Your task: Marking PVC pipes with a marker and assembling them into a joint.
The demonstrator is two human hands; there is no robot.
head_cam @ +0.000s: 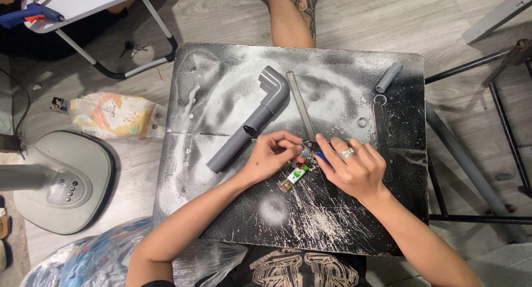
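Both hands meet at the middle of the dusty black bench (pixel 221 209), just right of the lower end of the grey elbow pipe (pixel 252 123). The left hand (pixel 271 154) has its fingertips pinched together on a small dark part (pixel 306 148); what that part is cannot be told. The right hand (pixel 354 168), ring on one finger, is curled about a blue tool (pixel 322 157) whose tip touches the same part, right beside the near end of the steel ruler (pixel 302 107) that runs up past the pipe's bend. A lighter (pixel 293 178) lies on the bench just below the hands, well under the pipe's end. A short pipe stub (pixel 389 76) sits far right of the pipe. The step in hand looks like fine fitting or trimming of the small part with the tool. The next move seems to call for a steady pinch and slight, controlled pressure.
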